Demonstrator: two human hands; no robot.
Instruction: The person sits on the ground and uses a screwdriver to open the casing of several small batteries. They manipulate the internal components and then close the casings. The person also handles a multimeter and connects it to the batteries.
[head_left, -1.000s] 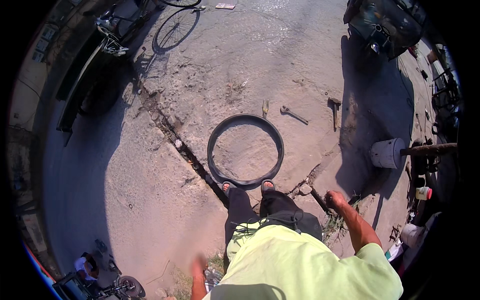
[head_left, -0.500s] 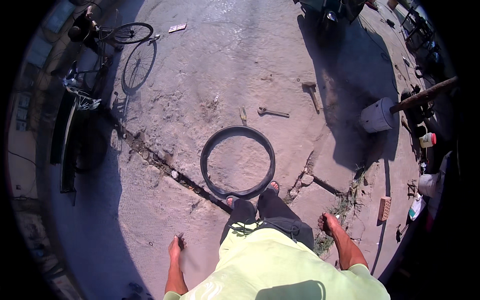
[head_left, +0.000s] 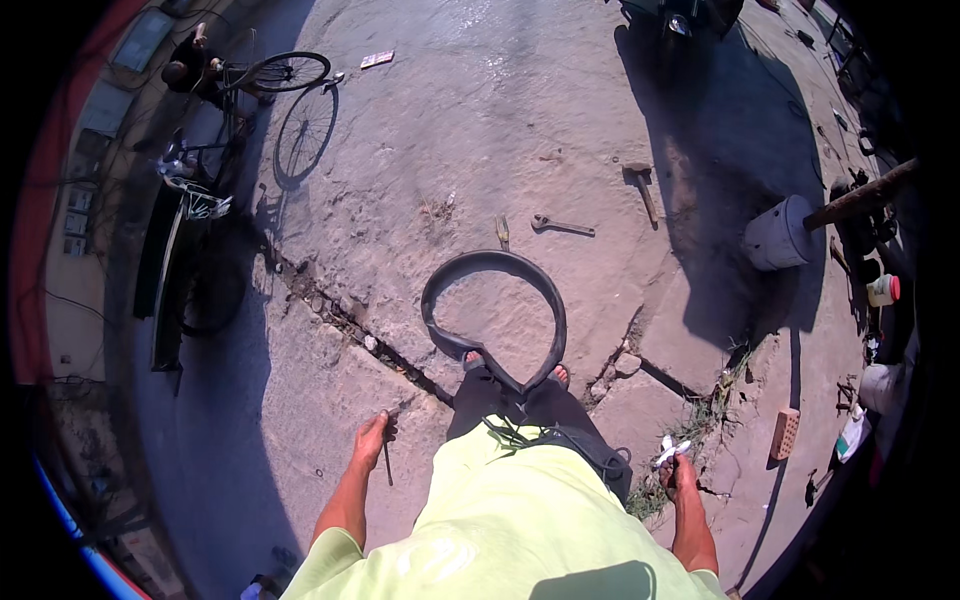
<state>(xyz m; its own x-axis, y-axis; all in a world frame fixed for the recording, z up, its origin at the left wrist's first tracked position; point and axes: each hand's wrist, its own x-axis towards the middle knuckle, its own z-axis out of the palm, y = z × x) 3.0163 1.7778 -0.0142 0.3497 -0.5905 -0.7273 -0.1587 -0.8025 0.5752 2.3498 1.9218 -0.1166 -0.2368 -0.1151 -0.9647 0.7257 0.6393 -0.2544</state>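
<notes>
My left hand [head_left: 370,438] is closed around a thin, dark, rod-shaped tool [head_left: 389,465] that points down along my left side. Low on my right, my right hand [head_left: 682,478] has its fingers curled. A crumpled white thing [head_left: 672,452] shows at its fingertips, and I cannot tell whether it is held or lies behind on the ground. In front of me is a black rubber ring [head_left: 549,290], like a tyre or inner tube. Its near side is bent into a point by my sandalled feet [head_left: 473,359]. Neither hand touches it.
Beyond the ring lie pliers [head_left: 503,233], an adjustable wrench [head_left: 563,226] and a hammer [head_left: 645,192]. A white bucket [head_left: 778,238] with a wooden pole stands right, near a brick [head_left: 785,433]. A cracked gap [head_left: 400,372] crosses the concrete. A person [head_left: 190,70] is beside a bicycle [head_left: 285,72].
The ring's near side has gone from round to bent in a point at my feet. My left hand has risen, its rod now hanging down; my right hand is slightly lower. The view has shifted.
</notes>
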